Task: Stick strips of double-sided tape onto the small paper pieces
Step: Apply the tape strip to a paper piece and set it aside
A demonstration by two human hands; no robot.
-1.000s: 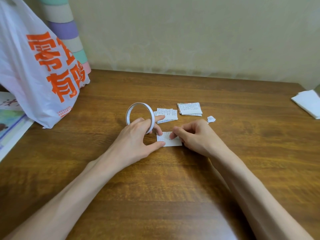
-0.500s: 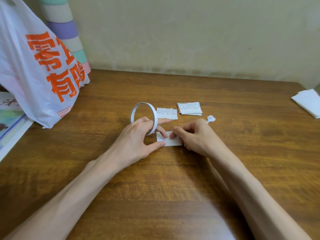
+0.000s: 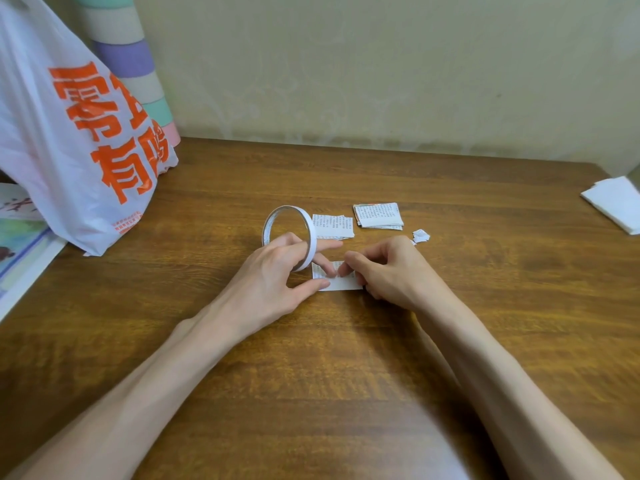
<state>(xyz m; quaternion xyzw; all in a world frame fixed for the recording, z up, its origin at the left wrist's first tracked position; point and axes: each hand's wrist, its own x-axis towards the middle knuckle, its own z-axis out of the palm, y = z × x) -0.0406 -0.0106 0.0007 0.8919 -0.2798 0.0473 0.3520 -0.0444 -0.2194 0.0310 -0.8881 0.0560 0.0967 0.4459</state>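
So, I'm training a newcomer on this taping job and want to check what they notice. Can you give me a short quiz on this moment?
1. Which hand holds the tape roll upright?
2. True or false: the right hand touches the small paper piece lying on the table.
3. How many printed paper piles lie beyond the hands? A one, B two, C four.
Key: 1 the left hand; 2 true; 3 B.
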